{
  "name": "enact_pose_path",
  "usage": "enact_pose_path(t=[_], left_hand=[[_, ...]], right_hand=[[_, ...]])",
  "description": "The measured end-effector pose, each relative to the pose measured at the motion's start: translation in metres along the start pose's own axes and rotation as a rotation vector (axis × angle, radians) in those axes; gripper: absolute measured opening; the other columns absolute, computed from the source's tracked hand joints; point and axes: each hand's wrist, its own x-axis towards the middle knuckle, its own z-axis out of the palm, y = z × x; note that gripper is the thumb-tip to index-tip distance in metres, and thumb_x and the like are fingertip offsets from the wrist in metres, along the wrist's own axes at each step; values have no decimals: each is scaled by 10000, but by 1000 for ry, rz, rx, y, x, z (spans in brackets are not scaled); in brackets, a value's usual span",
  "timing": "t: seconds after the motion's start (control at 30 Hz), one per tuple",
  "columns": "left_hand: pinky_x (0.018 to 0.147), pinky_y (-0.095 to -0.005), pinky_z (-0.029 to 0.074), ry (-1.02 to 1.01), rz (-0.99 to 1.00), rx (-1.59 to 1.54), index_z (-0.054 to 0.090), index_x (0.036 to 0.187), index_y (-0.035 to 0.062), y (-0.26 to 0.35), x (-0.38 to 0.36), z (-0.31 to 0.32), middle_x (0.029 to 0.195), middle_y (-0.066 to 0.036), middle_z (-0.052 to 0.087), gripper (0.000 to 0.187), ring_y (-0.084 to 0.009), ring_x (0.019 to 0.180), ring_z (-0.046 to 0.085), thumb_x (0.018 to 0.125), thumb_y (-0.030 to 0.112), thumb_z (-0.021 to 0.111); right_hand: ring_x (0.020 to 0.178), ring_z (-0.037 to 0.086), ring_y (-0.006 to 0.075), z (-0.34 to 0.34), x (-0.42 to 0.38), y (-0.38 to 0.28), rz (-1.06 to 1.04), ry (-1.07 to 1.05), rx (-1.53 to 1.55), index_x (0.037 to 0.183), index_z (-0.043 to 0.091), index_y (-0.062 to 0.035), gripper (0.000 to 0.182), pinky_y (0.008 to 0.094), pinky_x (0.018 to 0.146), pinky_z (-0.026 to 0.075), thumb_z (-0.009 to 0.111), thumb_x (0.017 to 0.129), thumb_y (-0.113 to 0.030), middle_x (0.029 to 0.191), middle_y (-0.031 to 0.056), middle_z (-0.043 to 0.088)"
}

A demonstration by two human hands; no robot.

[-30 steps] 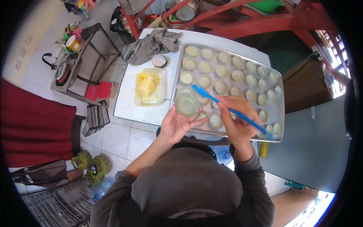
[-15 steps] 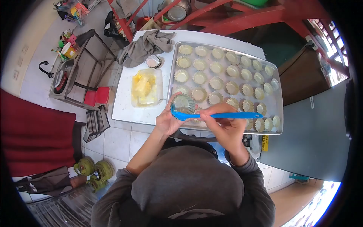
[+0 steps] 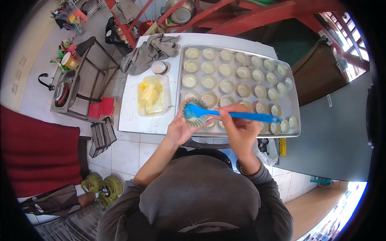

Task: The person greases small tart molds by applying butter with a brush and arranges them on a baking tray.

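Note:
My left hand (image 3: 180, 127) is closed around the side of a fluted metal tart mould (image 3: 197, 121), its opening turned up toward me. In my right hand (image 3: 243, 128) is the handle of a blue pastry brush (image 3: 237, 115), gripped between thumb and fingers. The brush head lies inside the mould, blurred a little. Both hands are over the front edge of a large metal baking tray (image 3: 298, 116), which carries several rows of the same moulds (image 3: 226, 86). Left of the tray stands a clear plastic container (image 3: 167, 105) with yellow fat (image 3: 150, 91) in it.
A small stack of moulds (image 3: 160, 67) and a crumpled grey cloth (image 3: 150, 54) lie on the white table (image 3: 138, 125), behind the container. Red wooden beams (image 3: 277, 18) rise beyond it. To the right is a grey surface (image 3: 325, 140); green gas cylinders (image 3: 108, 188) stand on the floor at left.
The brush head has moved from the mould's near rim to its inside, and its handle now slants down to the right. The whole view has shifted slightly.

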Motion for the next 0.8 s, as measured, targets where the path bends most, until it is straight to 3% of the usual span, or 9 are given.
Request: enact_pose_path(t=[0.17, 0.27, 0.3, 0.37, 0.43, 0.57, 0.7, 0.8], left_hand=[[1045, -620, 287, 80, -21, -60, 273, 1364, 139, 0, -1, 3, 1351, -129, 402, 698, -331, 1258, 406, 801, 206, 679], [1025, -527, 367, 140, 40, -18, 301, 1356, 113, 4, 0, 12, 1361, -105, 386, 619, -286, 1245, 422, 831, 96, 628], [1015, -500, 380, 153, 61, 132, 301, 1360, 103, 5, -1, 11, 1356, -103, 392, 624, -282, 1236, 430, 831, 108, 632], [995, -447, 406, 174, 98, 435, 301, 1367, 84, 7, -1, 10, 1345, -98, 404, 636, -273, 1218, 446, 830, 131, 639], [961, -394, 426, 188, 167, 517, 332, 1350, 66, 8, 0, 19, 1331, -85, 411, 619, -243, 1202, 457, 813, 62, 640], [937, -314, 428, 130, 229, 554, 368, 1315, 21, 8, 3, 27, 1348, -117, 373, 571, -209, 1175, 470, 798, -81, 591], [947, -313, 423, 183, 209, 548, 368, 1313, 14, 16, 5, 27, 1360, -115, 364, 559, -214, 1190, 455, 806, -78, 585], [957, -316, 415, 164, 195, 486, 367, 1316, 14, 14, 3, 23, 1371, -118, 356, 567, -211, 1200, 445, 801, -76, 586]], right_hand=[[725, 627, 121, 14, 7, -8, -34, 161, 229, 909, 616, 51, 106, 205, 594, 506, 648, 808, 61, 872, 88, 646], [711, 620, 105, 2, 1, -2, -54, 51, -8, 908, 634, 24, 119, 202, 587, 500, 658, 796, 56, 843, 73, 652], [694, 627, 132, 0, -1, -4, -115, -27, -313, 900, 645, -4, 157, 230, 589, 500, 675, 763, 66, 819, 79, 653], [682, 628, 164, -6, 4, -5, -354, -45, -515, 896, 644, -11, 182, 256, 594, 502, 687, 739, 72, 805, 92, 648], [661, 624, 219, -9, 6, -11, -502, 11, -633, 875, 639, -10, 208, 288, 599, 498, 702, 704, 89, 770, 112, 638], [678, 630, 224, 6, -1, -15, -479, -113, -480, 864, 637, 0, 221, 280, 600, 497, 712, 682, 100, 788, 118, 645], [695, 639, 222, -2, 9, -9, -547, 50, -688, 878, 643, 3, 232, 285, 606, 503, 696, 683, 117, 811, 115, 653], [705, 639, 222, 1, 1, -15, -439, 23, -442, 876, 643, 6, 232, 283, 613, 504, 685, 683, 127, 811, 108, 655]])
